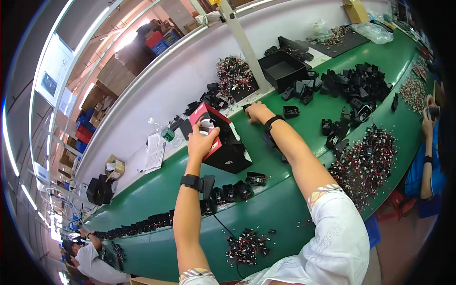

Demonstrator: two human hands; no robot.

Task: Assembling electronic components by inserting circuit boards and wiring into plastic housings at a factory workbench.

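My left hand (201, 141) grips a red and black cardboard box (227, 151) by its red printed face, with fingers around a round white patch. The box stands tilted on the green bench, and its flaps on the right side hang apart. My right hand (259, 113) reaches past the box to the bench's far edge, fingers bent together at a small black part (246, 108); its shape is mostly hidden. Just right of that hand lies a black plastic housing (291, 111). Another open black housing (256, 178) sits in front of the box.
A long row of black housings (147, 223) runs left along the green bench (270, 209). Piles of wired components (368, 159) and black housings (356, 85) lie at right. A black bin (282, 69) and a plastic bottle (167, 133) stand behind. Co-workers sit at both ends.
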